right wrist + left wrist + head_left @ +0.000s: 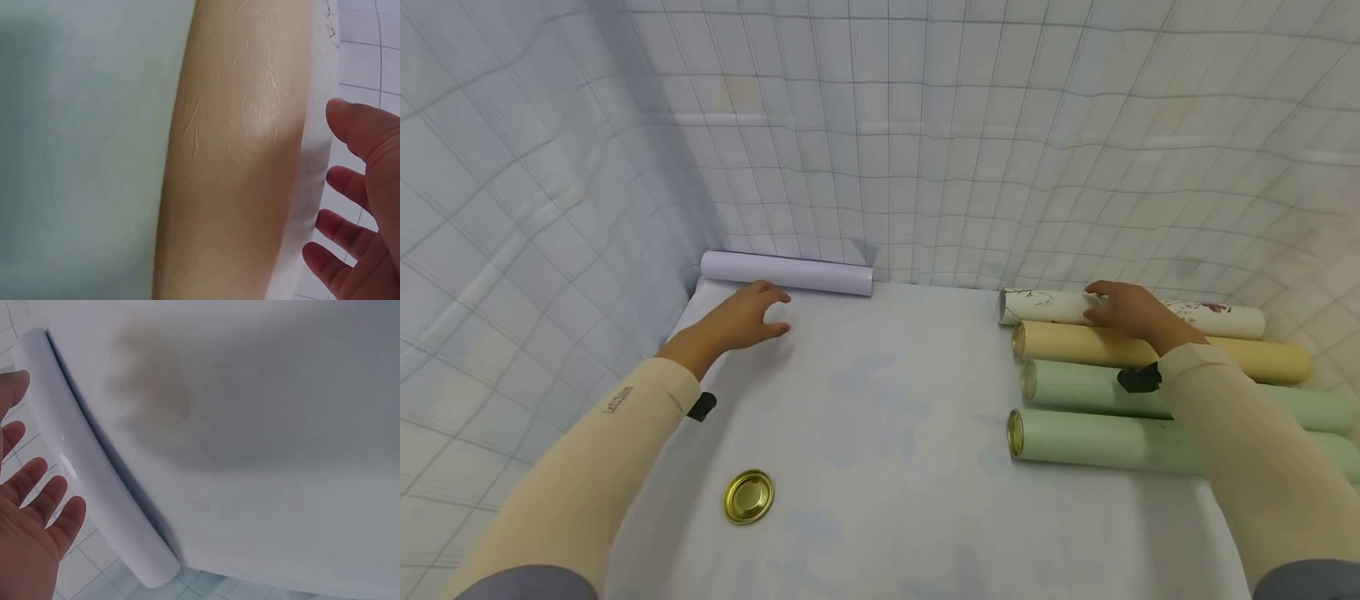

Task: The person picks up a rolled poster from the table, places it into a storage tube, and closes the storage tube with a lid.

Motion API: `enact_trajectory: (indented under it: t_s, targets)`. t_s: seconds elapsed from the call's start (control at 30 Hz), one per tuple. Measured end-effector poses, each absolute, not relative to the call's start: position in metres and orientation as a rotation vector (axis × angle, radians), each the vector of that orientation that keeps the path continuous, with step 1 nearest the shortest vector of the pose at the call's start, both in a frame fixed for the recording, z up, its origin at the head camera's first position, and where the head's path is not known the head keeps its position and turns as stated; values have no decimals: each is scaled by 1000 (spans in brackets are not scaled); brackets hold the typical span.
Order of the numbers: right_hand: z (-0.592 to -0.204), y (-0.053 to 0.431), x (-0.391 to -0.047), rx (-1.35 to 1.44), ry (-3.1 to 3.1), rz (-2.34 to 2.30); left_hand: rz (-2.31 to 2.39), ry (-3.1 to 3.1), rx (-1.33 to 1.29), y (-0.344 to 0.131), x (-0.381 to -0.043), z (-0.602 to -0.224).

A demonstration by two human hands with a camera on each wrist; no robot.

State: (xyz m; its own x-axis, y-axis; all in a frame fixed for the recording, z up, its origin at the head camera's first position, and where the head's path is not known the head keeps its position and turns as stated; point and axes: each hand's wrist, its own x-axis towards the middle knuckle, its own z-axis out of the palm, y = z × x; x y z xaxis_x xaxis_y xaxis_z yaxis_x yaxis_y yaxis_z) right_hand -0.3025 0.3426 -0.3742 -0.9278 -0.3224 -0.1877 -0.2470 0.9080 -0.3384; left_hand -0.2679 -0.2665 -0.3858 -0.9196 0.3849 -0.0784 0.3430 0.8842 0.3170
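Observation:
My left hand [741,317] hovers in front of a lavender roll [786,272] lying along the table's far left edge. Its fingers are spread apart and grasp nothing, and the left wrist view shows the glossy roll [94,462] beyond them. On the other side, my right hand [1127,310] is over a white tube with a floral print [1045,307]. In the right wrist view its loosely bent fingers [342,234] are beside the white tube's edge [322,81]; whether they touch it I cannot tell. A yellow tube [1075,342] lies directly in front of the white one.
Two pale green tubes [1082,387] [1105,440] with gold-coloured ends lie nearer than the yellow tube, partly under my right forearm. A round gold lid [748,497] rests at the front left of the white table [880,433]. Checked sheeting [880,142] rises behind and at both sides.

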Motion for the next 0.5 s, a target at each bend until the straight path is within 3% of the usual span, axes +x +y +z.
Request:
enact_trajectory:
  t_s: [0.23,0.5]
  targets:
    - [-386,335,-311,-407,2902,-396,382,2970,357,-240,-302,-394]
    - [-386,323,-308,-340,2932,-321,273,2990,267,-221,-312,-400]
